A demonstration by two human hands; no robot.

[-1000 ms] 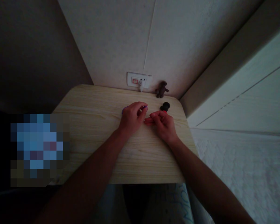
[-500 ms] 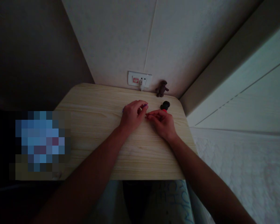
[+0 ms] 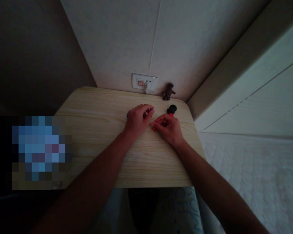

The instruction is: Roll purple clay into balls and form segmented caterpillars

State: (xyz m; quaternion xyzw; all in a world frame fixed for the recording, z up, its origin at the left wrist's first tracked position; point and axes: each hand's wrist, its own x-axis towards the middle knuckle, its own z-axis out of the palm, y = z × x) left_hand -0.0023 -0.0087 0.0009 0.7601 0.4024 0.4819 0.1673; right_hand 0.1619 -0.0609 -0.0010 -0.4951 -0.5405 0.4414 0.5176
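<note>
Over the middle of the wooden table, my left hand (image 3: 137, 118) is curled with thumb and fingertips close together. Small bits of purple show at its fingertips and beyond its left edge; the rest of that purple thing (image 3: 127, 114) is hidden by the hand. Beside it, my right hand (image 3: 169, 128) pinches a small red piece (image 3: 154, 129) between thumb and fingers, its shape mostly covered. Just behind the right hand is a figure with a black, rounded top (image 3: 171, 109) and a red part below, partly hidden by the hand.
A small dark brown bear figure (image 3: 168, 92) stands at the table's back edge. A wall socket (image 3: 145, 82) with a white plug is behind the wooden table (image 3: 92, 107). A blurred-out bluish patch covers the left side; a white quilted surface (image 3: 254, 175) lies to the right.
My right fingertips have drawn slightly down and away from the left hand, with the red piece now lower at their tips. My left hand keeps nearly the same pose.
</note>
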